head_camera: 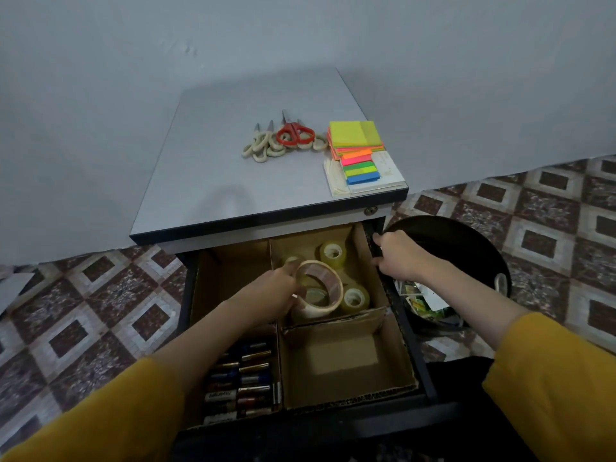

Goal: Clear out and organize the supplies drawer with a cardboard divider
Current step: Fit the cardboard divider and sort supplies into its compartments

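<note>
**Tape roll held over the drawer's far-right cell**

My left hand (276, 291) is curled round a masking tape roll (321, 288) over the far-right cell of the cardboard divider (333, 323), above clear tape rolls (333, 253). My right hand (400, 258) grips the drawer's (416, 355) right rim. The near-right cell shows bare cardboard; markers (243, 385) fill the near-left.

No text readable. Markers (238, 391) in the drawer's (415, 348) near-left compartment have white labels with print, too blurred. White card (389, 168) beside the sticky flags (361, 170): faint marks, illegible.
</note>
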